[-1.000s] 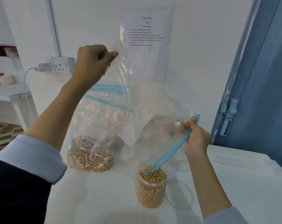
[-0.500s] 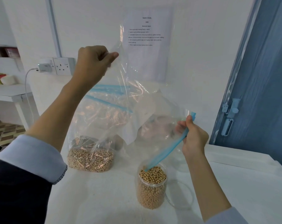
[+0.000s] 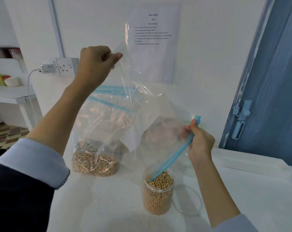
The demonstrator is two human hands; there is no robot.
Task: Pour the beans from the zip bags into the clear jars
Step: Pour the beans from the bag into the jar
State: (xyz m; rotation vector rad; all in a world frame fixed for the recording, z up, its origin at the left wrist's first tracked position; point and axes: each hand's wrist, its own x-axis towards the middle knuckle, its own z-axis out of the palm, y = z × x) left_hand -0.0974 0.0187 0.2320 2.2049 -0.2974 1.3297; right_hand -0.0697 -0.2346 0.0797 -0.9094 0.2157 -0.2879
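White tabletop [image 3: 108, 206] against a white wall, with a blue door to the right of the jar [image 3: 157, 193]. The jar stands uncapped and looks full of beans [image 3: 160, 180] to its rim; what seems to be its clear lid [image 3: 188, 200] lies just right of it.

Your left hand [image 3: 95, 67] is raised high above and left of the jar, fingers curled and thumb pinching the bottom corner of the upended bag [image 3: 142, 106], which looks empty. Your right hand [image 3: 200, 141] sits above and right of the jar, fingers closed on the blue zip strip [image 3: 173, 158], whose lower end dips into the jar mouth and touches the top beans.

Risks, as judged from this pose: lifting the strip away sideways could flick beans off the heaped top, or drag the rim and tip the jar; any stray bean left in the film would fall outside once the mouth leaves the rim.

A second bag [image 3: 95, 163], still holding beans, stands behind and left of the jar. No other jar can be made out with certainty.
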